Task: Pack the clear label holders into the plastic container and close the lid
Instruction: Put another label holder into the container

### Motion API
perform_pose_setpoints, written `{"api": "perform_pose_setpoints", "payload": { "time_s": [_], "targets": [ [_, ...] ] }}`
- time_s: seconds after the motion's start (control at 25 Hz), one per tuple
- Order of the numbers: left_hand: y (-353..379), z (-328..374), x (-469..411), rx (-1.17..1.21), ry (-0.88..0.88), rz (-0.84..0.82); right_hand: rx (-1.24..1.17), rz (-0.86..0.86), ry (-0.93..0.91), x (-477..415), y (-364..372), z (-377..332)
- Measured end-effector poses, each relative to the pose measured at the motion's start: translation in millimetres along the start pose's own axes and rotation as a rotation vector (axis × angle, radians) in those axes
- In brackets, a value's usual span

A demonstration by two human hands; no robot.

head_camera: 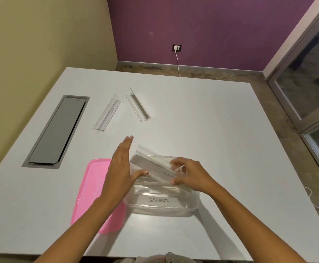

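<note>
A clear plastic container [185, 205] marked "ZEBRA" stands open near the table's front. Its pink lid [90, 188] lies flat to the left, partly under my left forearm. My right hand [190, 174] pinches one end of a clear label holder [152, 162], which is tilted over the container's far rim. My left hand [121, 168] is flat with its fingers straight, at the holder's left end; whether it touches the holder is unclear. Two more clear label holders [107, 113] [138, 105] lie on the table farther back.
A grey cable hatch [57, 130] is set into the white table [202, 114] at the left. A wall runs along the table's left side. A white cable [317, 207] lies on the floor off the right edge.
</note>
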State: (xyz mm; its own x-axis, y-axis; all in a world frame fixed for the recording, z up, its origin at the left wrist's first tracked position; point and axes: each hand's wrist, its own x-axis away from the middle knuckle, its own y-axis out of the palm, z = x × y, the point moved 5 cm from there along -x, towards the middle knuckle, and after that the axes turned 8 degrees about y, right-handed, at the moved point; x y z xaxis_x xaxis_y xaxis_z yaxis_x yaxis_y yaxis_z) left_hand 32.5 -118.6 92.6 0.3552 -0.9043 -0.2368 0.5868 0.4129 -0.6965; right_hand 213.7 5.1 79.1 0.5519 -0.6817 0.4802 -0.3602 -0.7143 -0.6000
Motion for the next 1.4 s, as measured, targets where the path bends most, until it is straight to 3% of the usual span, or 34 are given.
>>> {"api": "perform_pose_setpoints", "payload": {
  "time_s": [0.24, 0.52, 0.72, 0.8, 0.92, 1.08, 1.24, 1.4],
  "targets": [
    [24, -18, 26, -0.307, 0.211, -0.24, 0.332, -0.095, 0.0, 7, 27, 21],
    [41, -24, 49, -0.408, 0.065, -0.389, 0.426, -0.178, 0.019, -4, 57, 38],
    [56, -24, 42, -0.525, -0.019, -0.581, 0.533, -0.143, -0.001, -8, 72, 45],
    [57, -22, 40, -0.47, -0.07, -0.584, 0.544, -0.114, -0.02, -8, 75, 45],
    [57, -9, 35, -0.529, 0.005, -0.649, 0.514, -0.085, -0.024, -10, 77, 48],
    [62, -14, 34, -0.584, 0.031, -0.614, 0.435, -0.053, -0.035, -9, 73, 51],
    [57, -17, 30, -0.48, 0.013, -0.513, 0.25, 0.07, -0.159, 0, 58, 34],
    [19, -21, -5, -0.154, -0.148, -0.193, 0.102, 0.236, -0.308, -9, 41, 10]
  ]
}}
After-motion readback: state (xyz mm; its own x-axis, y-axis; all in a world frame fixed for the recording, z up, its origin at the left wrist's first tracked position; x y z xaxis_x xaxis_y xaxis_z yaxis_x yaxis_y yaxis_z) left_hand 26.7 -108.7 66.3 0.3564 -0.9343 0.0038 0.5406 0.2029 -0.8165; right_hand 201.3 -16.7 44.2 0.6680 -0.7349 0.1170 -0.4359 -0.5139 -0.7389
